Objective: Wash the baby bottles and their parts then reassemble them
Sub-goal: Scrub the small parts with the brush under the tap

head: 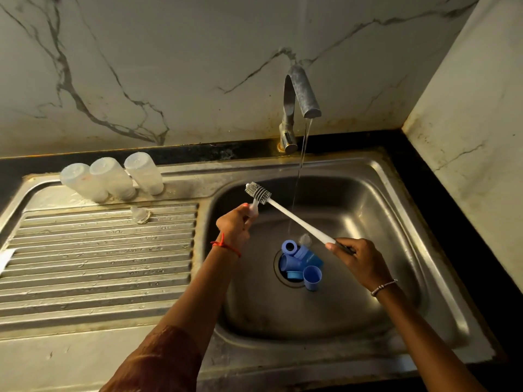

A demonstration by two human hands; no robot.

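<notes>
Running diagonal, bottle brush (294, 219) head up-left: right hand (353, 258) clamps handle, left hand (233, 227) clamps small brush (254, 206); blue parts (301, 261) nearer right.

The caps and rings (310, 259) are blue. My brush (297, 222) has a white handle and grey bristles. A red thread (224, 245) circles my left wrist. The wall (169, 66) is white marble with dark veins.

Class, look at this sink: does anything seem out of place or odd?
The blue caps and rings lie heaped on the drain, covering much of it, while the tap runs; water could pool.
</notes>
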